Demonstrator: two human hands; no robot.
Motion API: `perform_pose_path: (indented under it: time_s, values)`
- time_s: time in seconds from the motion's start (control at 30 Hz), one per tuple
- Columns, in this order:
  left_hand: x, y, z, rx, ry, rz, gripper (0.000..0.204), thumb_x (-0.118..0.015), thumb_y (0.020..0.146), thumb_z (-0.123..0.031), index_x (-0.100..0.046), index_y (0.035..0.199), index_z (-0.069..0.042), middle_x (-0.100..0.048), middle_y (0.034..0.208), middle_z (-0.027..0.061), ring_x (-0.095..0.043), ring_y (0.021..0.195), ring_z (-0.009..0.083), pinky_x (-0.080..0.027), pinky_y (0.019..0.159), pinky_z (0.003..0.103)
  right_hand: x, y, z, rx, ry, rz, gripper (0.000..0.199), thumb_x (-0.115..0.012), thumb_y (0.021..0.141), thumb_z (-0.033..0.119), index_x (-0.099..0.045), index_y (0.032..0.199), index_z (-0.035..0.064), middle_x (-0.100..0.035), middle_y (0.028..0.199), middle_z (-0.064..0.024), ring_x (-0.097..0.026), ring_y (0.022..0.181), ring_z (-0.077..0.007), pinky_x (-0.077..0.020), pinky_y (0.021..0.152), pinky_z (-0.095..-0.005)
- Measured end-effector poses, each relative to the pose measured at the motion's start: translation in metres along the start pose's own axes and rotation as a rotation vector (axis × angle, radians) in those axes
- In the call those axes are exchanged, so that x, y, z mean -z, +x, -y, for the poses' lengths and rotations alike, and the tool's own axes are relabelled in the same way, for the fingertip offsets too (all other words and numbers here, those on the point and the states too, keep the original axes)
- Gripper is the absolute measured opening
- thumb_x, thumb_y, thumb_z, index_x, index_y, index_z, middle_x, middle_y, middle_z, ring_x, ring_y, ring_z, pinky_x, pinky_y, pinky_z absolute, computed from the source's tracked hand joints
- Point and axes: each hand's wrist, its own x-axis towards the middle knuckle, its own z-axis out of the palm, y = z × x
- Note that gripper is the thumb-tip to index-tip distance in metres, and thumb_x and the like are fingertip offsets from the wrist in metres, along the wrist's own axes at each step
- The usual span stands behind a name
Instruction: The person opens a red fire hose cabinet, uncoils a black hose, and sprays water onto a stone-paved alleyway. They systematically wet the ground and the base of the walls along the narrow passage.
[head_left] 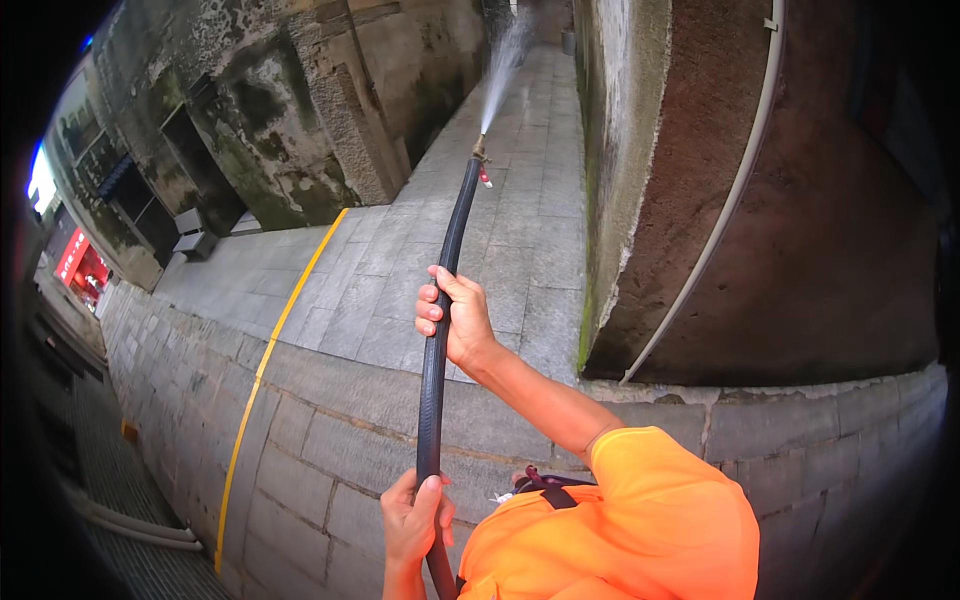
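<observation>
head view: left hand (406,520) and right hand (466,320), grip clamped round a black hose (431,400) spraying water (502,80).

The hose (431,400) looks rubbery, its nozzle (479,147) metallic, the walls (280,110) rough.

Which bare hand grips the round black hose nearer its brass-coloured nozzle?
Your right hand, higher up the hose toward the spraying nozzle; your left hand grips farther back.

One head-worn fisheye view looks steeply down and forward from above the orange T-shirt (640,520), close over the left hand (408,518) and right hand (464,315), facing up the stone-paved alley (535,225) from its near end.
</observation>
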Motion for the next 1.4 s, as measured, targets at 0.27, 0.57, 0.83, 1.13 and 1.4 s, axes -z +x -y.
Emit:
perform_pose_path:
  time_s: [0.27, 0.57, 0.83, 1.13, 1.4]
  values:
    - [0.007, -0.004, 0.003, 0.01, -0.013, -0.023, 0.025, -0.051, 0.092, -0.022, -0.054, 0.087, 0.002, -0.05, 0.05, 0.0056, -0.045, 0.033, 0.0118, -0.034, 0.032, 0.024, -0.004, -0.004, -0.008, 0.012, 0.01, -0.002, 0.015, -0.051, 0.091, 0.021, -0.045, 0.097, 0.0082, -0.046, 0.07, -0.0033, -0.041, 0.05, -0.0106, -0.0339, 0.041, -0.0263]
    - [0.012, -0.006, 0.017, 0.028, 0.036, 0.031, 0.027, -0.053, 0.091, -0.031, -0.054, 0.088, -0.004, -0.046, 0.052, -0.0015, -0.043, 0.037, 0.0062, -0.035, 0.033, 0.022, 0.031, 0.008, 0.003, -0.005, -0.08, 0.06, 0.021, -0.045, 0.093, 0.022, -0.051, 0.101, 0.0032, -0.038, 0.067, 0.0022, -0.031, 0.049, -0.0054, -0.0227, 0.04, -0.0208]
    - [0.02, -0.021, 0.017, -0.062, -0.066, 0.079, 0.032, -0.048, 0.093, -0.034, -0.049, 0.09, -0.002, -0.042, 0.048, 0.0006, -0.041, 0.028, 0.0088, -0.031, 0.027, 0.024, 0.02, 0.007, -0.012, -0.085, -0.036, 0.116, 0.026, -0.043, 0.096, 0.024, -0.051, 0.104, 0.0011, -0.038, 0.072, 0.0008, -0.035, 0.053, -0.0078, -0.0304, 0.04, -0.0221]
    - [0.017, -0.02, 0.025, -0.011, -0.068, 0.135, 0.03, -0.05, 0.092, -0.035, -0.052, 0.097, -0.005, -0.045, 0.052, -0.0005, -0.042, 0.035, 0.0057, -0.033, 0.032, 0.022, 0.023, 0.0, -0.003, -0.062, -0.062, 0.096, 0.024, -0.043, 0.095, 0.022, -0.052, 0.103, 0.0013, -0.038, 0.071, 0.0012, -0.034, 0.052, -0.0066, -0.0289, 0.04, -0.0207]
    - [0.021, -0.028, 0.014, 0.077, 0.014, -0.051, 0.02, -0.049, 0.091, -0.02, -0.055, 0.088, -0.001, -0.049, 0.052, 0.0036, -0.045, 0.034, 0.0106, -0.037, 0.032, 0.023, 0.002, -0.01, -0.035, -0.072, -0.087, -0.03, 0.017, -0.056, 0.087, 0.02, -0.044, 0.082, 0.009, -0.045, 0.063, -0.0019, -0.039, 0.046, -0.0088, -0.0317, 0.039, -0.0253]
